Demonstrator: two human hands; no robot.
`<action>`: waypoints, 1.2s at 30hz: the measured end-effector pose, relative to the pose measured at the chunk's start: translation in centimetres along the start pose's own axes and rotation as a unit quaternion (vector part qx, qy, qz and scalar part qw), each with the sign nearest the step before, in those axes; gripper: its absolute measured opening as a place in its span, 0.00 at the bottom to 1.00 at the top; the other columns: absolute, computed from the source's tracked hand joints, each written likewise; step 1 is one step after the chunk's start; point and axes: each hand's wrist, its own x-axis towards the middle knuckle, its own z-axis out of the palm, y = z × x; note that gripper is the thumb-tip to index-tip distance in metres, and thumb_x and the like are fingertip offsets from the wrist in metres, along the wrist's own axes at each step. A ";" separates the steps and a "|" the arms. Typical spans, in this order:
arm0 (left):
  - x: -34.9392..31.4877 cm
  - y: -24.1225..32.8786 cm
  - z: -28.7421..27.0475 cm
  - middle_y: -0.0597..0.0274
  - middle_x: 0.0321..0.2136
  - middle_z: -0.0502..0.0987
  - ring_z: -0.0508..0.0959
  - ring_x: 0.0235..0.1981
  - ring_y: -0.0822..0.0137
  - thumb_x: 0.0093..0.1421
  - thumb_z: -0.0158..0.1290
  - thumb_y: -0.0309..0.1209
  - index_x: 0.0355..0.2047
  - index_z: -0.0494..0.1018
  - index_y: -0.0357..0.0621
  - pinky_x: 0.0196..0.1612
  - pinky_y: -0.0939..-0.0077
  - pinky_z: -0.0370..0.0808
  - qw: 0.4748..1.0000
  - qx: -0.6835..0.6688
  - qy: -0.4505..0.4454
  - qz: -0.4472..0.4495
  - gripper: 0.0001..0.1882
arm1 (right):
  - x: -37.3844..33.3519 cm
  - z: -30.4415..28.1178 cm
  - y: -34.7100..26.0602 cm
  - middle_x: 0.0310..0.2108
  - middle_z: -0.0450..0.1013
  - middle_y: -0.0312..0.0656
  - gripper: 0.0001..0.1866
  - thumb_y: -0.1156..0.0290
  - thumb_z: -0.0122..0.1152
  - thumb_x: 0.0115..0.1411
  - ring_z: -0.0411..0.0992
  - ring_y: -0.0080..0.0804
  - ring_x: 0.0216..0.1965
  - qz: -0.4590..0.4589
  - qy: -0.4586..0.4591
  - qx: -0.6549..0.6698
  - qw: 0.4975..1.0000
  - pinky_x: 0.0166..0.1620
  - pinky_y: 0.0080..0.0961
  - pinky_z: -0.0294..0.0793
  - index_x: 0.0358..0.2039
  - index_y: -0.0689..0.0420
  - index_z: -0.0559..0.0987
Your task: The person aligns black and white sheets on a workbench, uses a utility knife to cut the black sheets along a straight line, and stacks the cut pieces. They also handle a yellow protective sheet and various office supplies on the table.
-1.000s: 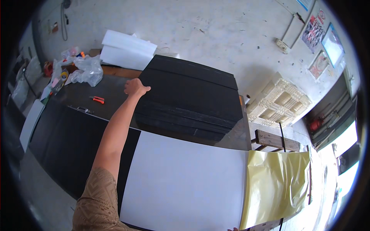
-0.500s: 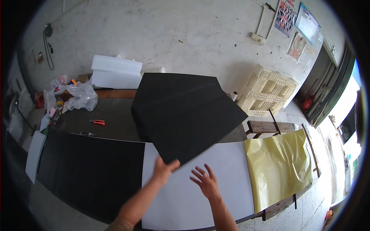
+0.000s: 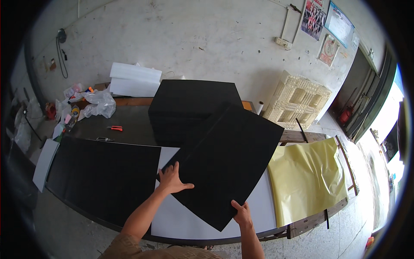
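From where I stand, the person has a loose black sheet (image 3: 228, 168) held slantwise in front of them, one corner pointing back toward their body. The left hand (image 3: 171, 181) is at the sheet's left corner, its fingers spread wide and the thumb stuck out to the right; I can't tell how hard they press. The right hand (image 3: 243, 214) grips the lower right edge, thumb on top of the sheet, with the other fingers mostly hidden beneath it. So the sheet lies between the two hands and stretches away beyond both sets of fingers.

Below the fingers is a broad white sheet (image 3: 185, 225), partly covered by the black one. Left of the left fingers, a large black panel (image 3: 103, 172) lies flat. Just right of the white sheet, and to the right of the right fingers, is crinkled yellow film (image 3: 306, 181).

Beyond the left fingers, a stack of black sheets (image 3: 189, 97) sits on the dark counter (image 3: 136, 123), the loose sheet's far end overlapping it in my view. Farther to the left, past those same fingers, lies a red cutter knife (image 3: 115, 128); behind it are clear plastic bags (image 3: 102, 103), with white foam sheets (image 3: 135, 81) near them by the wall (image 3: 207, 39).
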 end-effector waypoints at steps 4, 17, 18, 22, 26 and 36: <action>-2.4 2.6 4.2 0.42 0.46 0.73 0.70 0.52 0.47 0.41 0.68 0.53 0.63 0.50 0.27 0.58 0.51 0.64 0.989 -0.140 -0.047 -0.016 0.60 | -3.2 -3.0 -1.2 0.44 0.76 0.47 0.17 0.80 0.61 0.56 0.76 0.38 0.43 -0.046 -0.010 -0.041 0.998 0.48 0.34 0.76 0.48 0.65 0.74; -10.9 20.8 11.6 0.44 0.31 0.75 0.78 0.38 0.51 0.45 0.68 0.46 0.45 0.66 0.26 0.45 0.65 0.75 0.935 -0.334 -0.061 0.105 0.39 | -15.2 -16.9 -1.4 0.50 0.71 0.46 0.24 0.80 0.59 0.58 0.72 0.39 0.49 -0.242 0.187 -0.085 0.948 0.51 0.37 0.73 0.55 0.63 0.68; -11.3 21.8 13.3 0.47 0.30 0.77 0.79 0.35 0.54 0.47 0.67 0.47 0.41 0.67 0.27 0.42 0.68 0.76 0.911 -0.367 -0.066 0.179 0.35 | -17.3 -16.7 -2.0 0.51 0.70 0.47 0.23 0.78 0.60 0.58 0.71 0.39 0.50 -0.257 0.181 0.008 0.949 0.51 0.37 0.73 0.54 0.64 0.68; -15.2 27.0 12.4 0.52 0.35 0.77 0.77 0.38 0.69 0.55 0.63 0.43 0.44 0.68 0.31 0.40 0.75 0.75 0.885 -0.335 -0.219 0.239 0.28 | -24.6 -20.6 -3.5 0.51 0.70 0.49 0.23 0.73 0.58 0.62 0.70 0.43 0.50 -0.351 0.249 0.074 0.900 0.53 0.42 0.73 0.56 0.66 0.66; -17.7 28.6 16.2 0.58 0.37 0.77 0.76 0.38 0.75 0.63 0.56 0.33 0.51 0.65 0.33 0.40 0.79 0.75 0.678 -0.634 -0.314 0.198 0.21 | -32.2 -27.1 -2.4 0.52 0.70 0.47 0.23 0.72 0.56 0.63 0.71 0.44 0.51 -0.401 0.354 0.068 0.843 0.54 0.44 0.73 0.59 0.58 0.66; -16.7 29.5 19.8 0.62 0.37 0.77 0.76 0.36 0.75 0.65 0.53 0.31 0.49 0.68 0.35 0.41 0.83 0.74 0.703 -0.613 -0.318 0.171 0.16 | -47.4 -30.8 3.9 0.55 0.67 0.51 0.23 0.68 0.55 0.64 0.67 0.44 0.54 -0.469 0.558 0.014 0.685 0.58 0.41 0.68 0.57 0.63 0.67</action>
